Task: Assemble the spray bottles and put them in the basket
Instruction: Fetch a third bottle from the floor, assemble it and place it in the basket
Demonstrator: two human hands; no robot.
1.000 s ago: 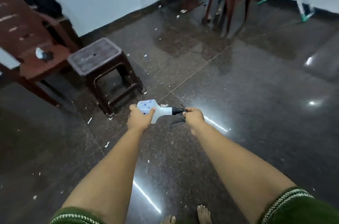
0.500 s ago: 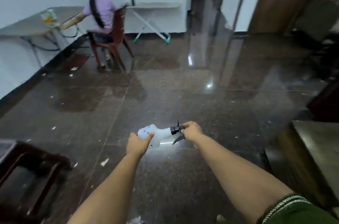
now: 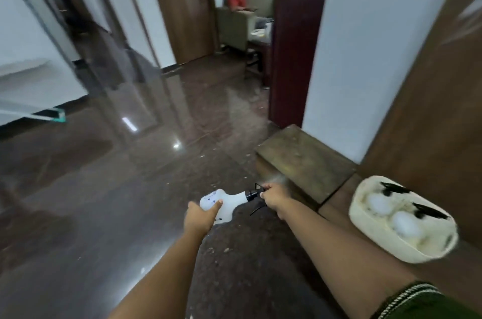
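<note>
1. While the white spray bottle [image 3: 226,203] is lying sideways in mid-air above the dark floor [image 3: 104,214], the left hand [image 3: 199,218] is clamping its body.
2. The right hand [image 3: 273,196] is closing around the black trigger head [image 3: 254,194] at the neck, probably seating it.
3. A cream basket [image 3: 365,245], already holding two bottles, is sitting near on the right, beside a low wooden step [image 3: 302,159].
4. Motion blur is smearing the view, so a crooked thread could be going unnoticed; the head might then be working loose, or the bottle could be missing the basket's rim.
</note>
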